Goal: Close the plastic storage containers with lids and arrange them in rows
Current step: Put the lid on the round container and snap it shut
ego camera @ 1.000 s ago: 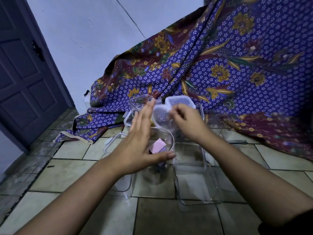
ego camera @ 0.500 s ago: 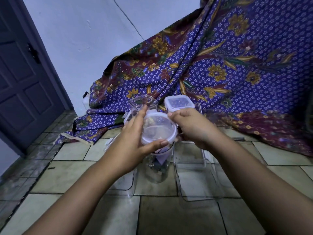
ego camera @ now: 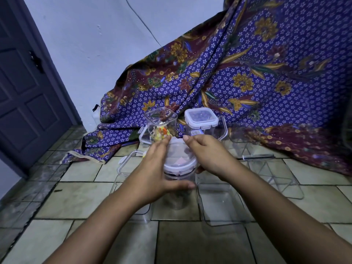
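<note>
Nearest the camera, two bare forearms reach forward over the tiled floor [ego camera: 80, 199]. The left hand [ego camera: 152, 175] wraps the near-left side of a tall round container [ego camera: 178, 189], thumb across its front wall just under the rim, fingers lying along the left edge of the round lid [ego camera: 179, 157]. The right hand [ego camera: 208, 154] grasps the lid's right edge from the opposite side, fingers curled over the rim. So both hands are closed on the same jar and lid, one on each flank, and neither is nearer than the other.

The lid sits on the mouth of the container, roughly level. Whether its clips are pressed home cannot be told. The container stands upright, its long axis vertical, directly between the hands. In my judgement the coming move depends on that: the press has to go straight down along the axis, evenly from both sides, or the lid may tip.

Just right of the hands lies an open clear rectangular container [ego camera: 221, 202] with no lid. Another open clear box [ego camera: 133, 187] sits to the left, partly behind the left arm.

Beyond the hands stand two tall square containers: the left one [ego camera: 162, 124] open-topped with colourful contents, the right one [ego camera: 202, 122] already lidded. Farther right is more clear plastic [ego camera: 274, 176], hard to make out. Behind everything hangs a patterned blue cloth [ego camera: 247, 73].
</note>
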